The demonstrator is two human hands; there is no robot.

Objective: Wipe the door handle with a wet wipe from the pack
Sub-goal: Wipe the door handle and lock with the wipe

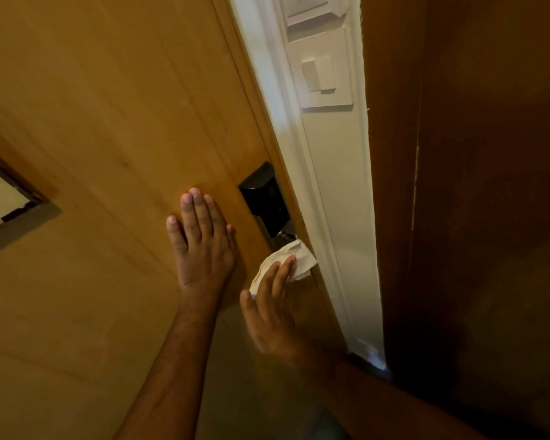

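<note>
We find the right hand [269, 308] nearest to us, reaching up from the lower right with its fingers [280, 277] extended and nearly flat, not curled. Beneath the fingertips lies the wet wipe [294, 260], a crumpled white sheet pressed against the door [92, 122] at its right edge. The wipe's long axis runs diagonally, from lower left under the palm to upper right, where its far end protrudes past the fingertips and touches the metal base of the lock. The door handle [285, 236] itself is largely hidden by the wipe; only a short silver portion shows just above it, and we cannot tell which way the lever points.

To the left, the left hand [204, 242] rests flat and open on the wooden door, fingers together and pointing up, holding nothing.

Farther up, the black lock plate [265, 198] stands just right of the left fingertips, its long axis following the door edge. Beyond it runs the white door frame [302, 147], and farthest, a white wall switch [319, 73]. A dark wooden panel [473, 185] closes the right side.
</note>
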